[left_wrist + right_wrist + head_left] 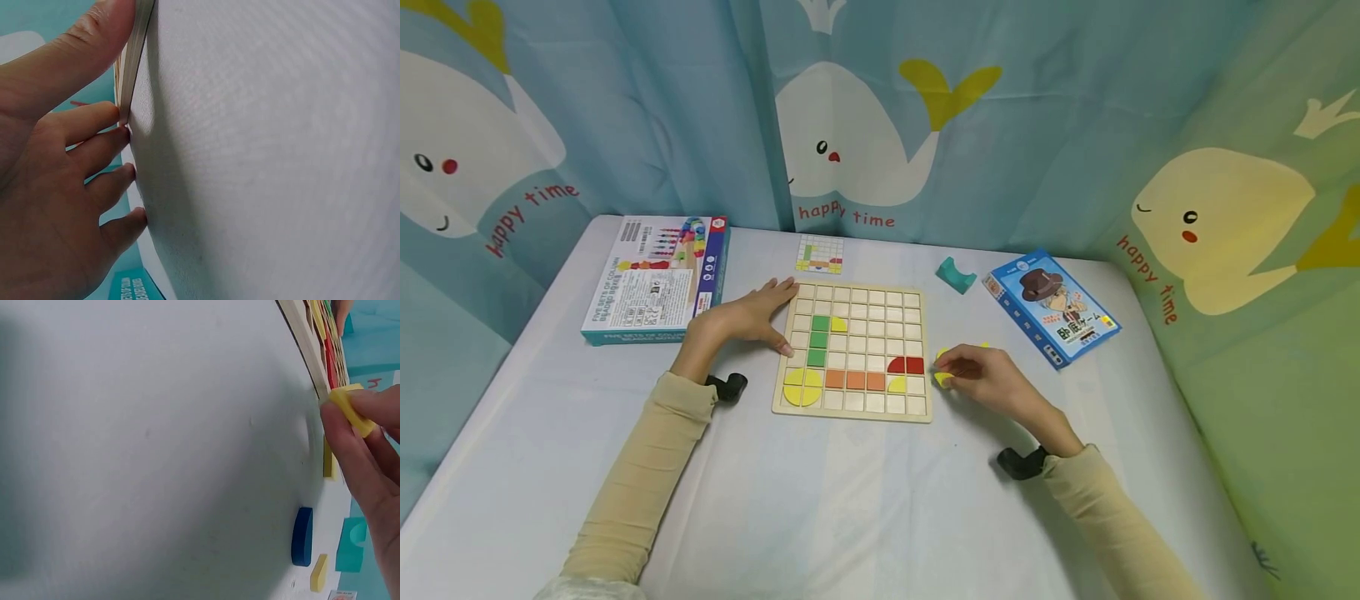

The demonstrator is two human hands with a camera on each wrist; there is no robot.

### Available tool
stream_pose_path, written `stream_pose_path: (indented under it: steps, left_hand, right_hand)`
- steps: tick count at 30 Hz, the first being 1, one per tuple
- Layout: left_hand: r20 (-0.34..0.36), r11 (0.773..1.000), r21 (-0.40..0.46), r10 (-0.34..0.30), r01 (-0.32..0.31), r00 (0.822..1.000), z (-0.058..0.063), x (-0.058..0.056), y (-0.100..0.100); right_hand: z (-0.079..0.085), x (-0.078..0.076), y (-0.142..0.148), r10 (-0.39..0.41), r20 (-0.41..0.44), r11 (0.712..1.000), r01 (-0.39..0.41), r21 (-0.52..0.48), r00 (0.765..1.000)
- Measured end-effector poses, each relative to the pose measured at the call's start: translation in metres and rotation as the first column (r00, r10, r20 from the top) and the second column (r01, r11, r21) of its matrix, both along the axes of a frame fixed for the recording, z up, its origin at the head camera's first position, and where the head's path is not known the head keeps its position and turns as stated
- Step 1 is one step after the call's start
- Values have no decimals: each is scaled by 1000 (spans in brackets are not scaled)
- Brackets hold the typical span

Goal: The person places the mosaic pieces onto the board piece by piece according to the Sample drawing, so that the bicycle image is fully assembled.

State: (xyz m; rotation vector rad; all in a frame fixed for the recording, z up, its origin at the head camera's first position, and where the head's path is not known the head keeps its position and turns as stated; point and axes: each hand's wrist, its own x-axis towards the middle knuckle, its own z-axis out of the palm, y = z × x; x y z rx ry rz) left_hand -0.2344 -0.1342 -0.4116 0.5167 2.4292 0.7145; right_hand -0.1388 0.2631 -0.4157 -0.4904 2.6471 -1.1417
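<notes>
A wooden grid board (876,333) lies flat on the table, holding green squares (818,339), orange squares (855,380), red pieces (914,365) and several yellow quarter-round pieces (802,387). My left hand (748,317) is at the board's left side, fingers spread; in the left wrist view its thumb (81,47) touches the board's edge. Just off the right edge, my right hand (988,377) pinches a yellow quarter-round piece (353,409) between thumb and fingers. Below that hand in the right wrist view lie a blue curved piece (302,537) and loose yellow pieces (319,573).
A pattern card (820,253) lies behind the board. A teal notched block (956,275) stands at the back right, beside a blue game box (1052,307). Another box (657,279) sits at the left. A curtain (1037,150) hangs behind the table.
</notes>
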Motion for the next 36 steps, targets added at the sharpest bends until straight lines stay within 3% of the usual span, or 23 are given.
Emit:
stream_pose_path:
  steps: [10,22,36]
  left_hand:
    - [8,1000,-1,5,-5,1000,-1,0,-1]
    - [2,1000,6,1,-1,1000,-2,-1,0]
    - [-2,1000,-4,-14,14,1000,-2,-2,0]
  right_hand:
    - [0,-1,-9,28,-43,998,-26,52,999]
    - [-6,-6,-23,36,15,999,-36,35,999]
    - [-8,-6,-32,45,-17,996,-43,71,999]
